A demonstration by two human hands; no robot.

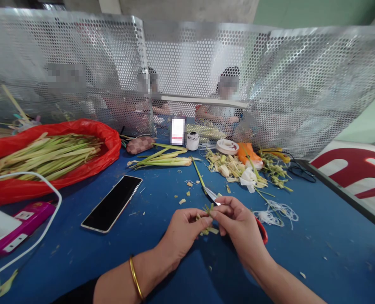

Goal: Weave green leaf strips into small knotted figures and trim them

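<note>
My left hand (186, 230) pinches a small woven piece of green plant leaf strips (209, 230) just above the blue table. Fingers of my right hand (238, 223) close on the upper end of the same piece, where short green tips stick out. Partly hidden behind my right hand lie scissors, with their blades (211, 194) pointing away and a red handle (262, 231) showing at the right. A single green stalk (199, 174) reaches to the blade tips. Beyond it, a bunch of pale green stalks (165, 161) rests on the table.
At left stand a red plastic bag (89, 172) of long leaves, a phone (113, 204) and a magenta power strip (32, 223) with a white cable. Plant scraps (227, 164), a tape roll (227, 146) and white string (277, 213) lie right. A perforated metal screen (193, 55) borders the back; people sit behind it.
</note>
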